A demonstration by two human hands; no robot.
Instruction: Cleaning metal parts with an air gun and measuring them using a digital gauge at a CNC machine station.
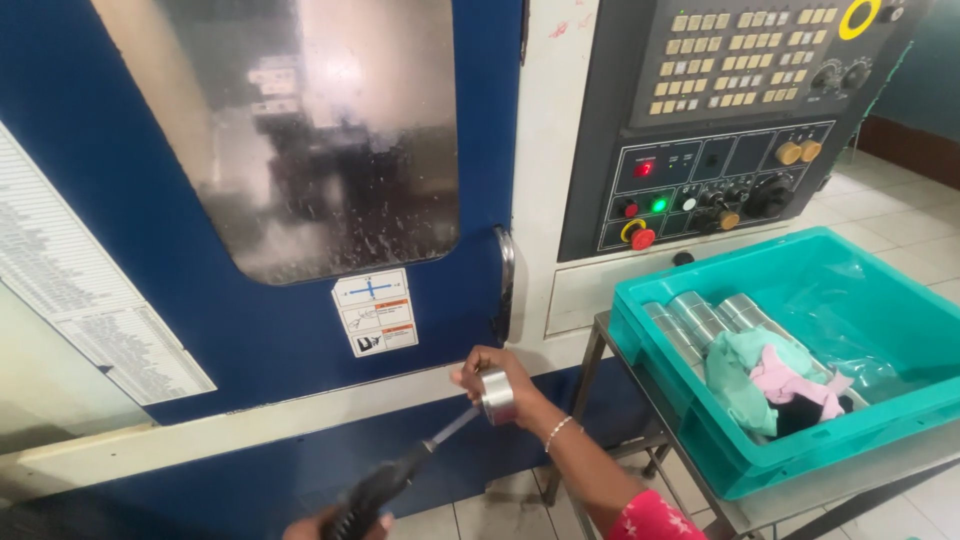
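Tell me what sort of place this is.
Most likely a machine shop: a blue CNC machine door with a button control panel, and a teal crate of turned metal cylinders.

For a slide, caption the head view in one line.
Right hand holds a metal cylinder before the blue machine door; left hand aims an air gun at it.

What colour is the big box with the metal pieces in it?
The box is teal, clearest in the head view.

Bright even light, window (300, 130) glare, sharp
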